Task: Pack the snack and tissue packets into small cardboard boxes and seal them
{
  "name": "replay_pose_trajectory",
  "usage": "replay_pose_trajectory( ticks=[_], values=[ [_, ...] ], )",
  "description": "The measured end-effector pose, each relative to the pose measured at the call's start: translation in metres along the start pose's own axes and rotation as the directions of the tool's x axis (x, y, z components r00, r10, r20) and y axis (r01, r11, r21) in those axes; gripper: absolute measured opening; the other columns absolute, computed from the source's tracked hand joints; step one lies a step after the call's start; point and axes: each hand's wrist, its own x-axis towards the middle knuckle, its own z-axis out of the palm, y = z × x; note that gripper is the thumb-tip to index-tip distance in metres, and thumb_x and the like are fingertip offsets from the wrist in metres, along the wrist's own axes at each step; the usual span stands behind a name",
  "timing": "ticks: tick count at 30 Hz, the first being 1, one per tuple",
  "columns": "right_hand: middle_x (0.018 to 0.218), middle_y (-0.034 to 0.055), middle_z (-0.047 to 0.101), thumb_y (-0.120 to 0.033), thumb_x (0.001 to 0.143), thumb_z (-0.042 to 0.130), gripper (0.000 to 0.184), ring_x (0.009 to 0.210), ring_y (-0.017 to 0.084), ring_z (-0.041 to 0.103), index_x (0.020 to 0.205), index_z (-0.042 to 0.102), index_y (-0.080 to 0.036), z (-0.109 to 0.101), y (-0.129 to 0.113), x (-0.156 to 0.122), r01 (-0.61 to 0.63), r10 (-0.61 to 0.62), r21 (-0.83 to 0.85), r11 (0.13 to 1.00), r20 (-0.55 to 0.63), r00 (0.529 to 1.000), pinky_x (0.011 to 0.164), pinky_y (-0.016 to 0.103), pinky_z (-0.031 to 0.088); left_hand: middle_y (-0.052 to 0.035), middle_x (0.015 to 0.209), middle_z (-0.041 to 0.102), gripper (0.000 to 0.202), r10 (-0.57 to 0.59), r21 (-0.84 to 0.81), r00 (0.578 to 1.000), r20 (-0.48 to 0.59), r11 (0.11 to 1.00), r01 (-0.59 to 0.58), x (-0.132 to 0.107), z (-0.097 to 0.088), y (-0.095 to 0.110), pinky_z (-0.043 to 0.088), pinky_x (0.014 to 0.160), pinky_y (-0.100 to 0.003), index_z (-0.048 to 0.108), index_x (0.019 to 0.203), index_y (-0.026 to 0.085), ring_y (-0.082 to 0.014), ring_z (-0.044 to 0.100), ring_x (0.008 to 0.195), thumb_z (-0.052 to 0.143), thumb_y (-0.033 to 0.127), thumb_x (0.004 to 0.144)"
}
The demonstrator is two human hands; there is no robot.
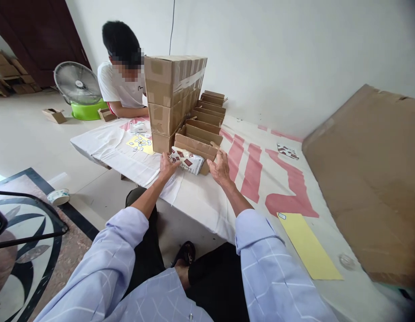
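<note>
Head view: packet (pixel 187 160) near table edge (pixel 199 216)

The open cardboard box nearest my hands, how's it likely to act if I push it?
The open cardboard box is probably light for its size, since its walls look thin, though its contents are hidden. Its upper edges would likely flex, as no tape shows across them. Pushed away from you, it might nudge the similar boxes lined up behind it.

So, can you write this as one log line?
left hand: at printed packet | right hand: at open carton | nearby: taped box stack, co-worker
</note>
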Motion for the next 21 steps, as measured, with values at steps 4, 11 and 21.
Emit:
replay_pose_trajectory(
  ticks=[4, 11, 21],
  values=[
    [0.16, 0.0209, 0.056, -0.032, 0.1, 0.06, 0.065, 0.152, 0.033, 0.048, 0.162, 0.049, -0.016, -0.006, -0.001, -0.024, -0.012, 0.012, 0.002, 1.0, -0.001, 1.0, 0.132, 0.057, 0.042, -0.0151, 0.144, 0.06, 0.078, 0.165, 0.162, 0.984, 0.068, 0.971, -0.174, -0.036, 0.017, -0.005, 0.046, 0.123, -0.05, 0.058, 0.14, 0.024, -0.036, 0.054, 0.144, 0.096, 0.03, 0.073],
    [0.15, 0.0201, 0.065, -0.031, 0.103, 0.058, 0.044, 0.143, 0.035, 0.058, 0.143, 0.068, -0.017, -0.023, 0.004, -0.124, -0.013, 0.027, -0.106, 0.994, 0.134, 0.991, 0.123, 0.055, 0.051, -0.0209, 0.165, 0.043, 0.101, 0.097, 0.337, 0.994, 0.045, 0.936, -0.107, -0.04, 0.054, 0.014, 0.046, 0.123, -0.053, 0.037, 0.167, 0.03, -0.042, 0.046, 0.157, 0.093, 0.037, 0.083],
    [0.139, 0.0173, 0.072, -0.025, 0.104, 0.057, 0.031, 0.13, 0.034, 0.063, 0.13, 0.074, -0.019, -0.035, 0.008, -0.187, -0.032, 0.068, -0.211, 0.977, 0.168, 0.983, 0.11, 0.05, 0.052, -0.0203, 0.162, 0.041, 0.097, -0.007, 0.458, 1.0, 0.026, 0.889, -0.006, -0.007, 0.076, 0.041, 0.049, 0.116, -0.054, 0.038, 0.164, 0.028, -0.0444, 0.049, 0.149, 0.091, 0.042, 0.083]
  ],
)
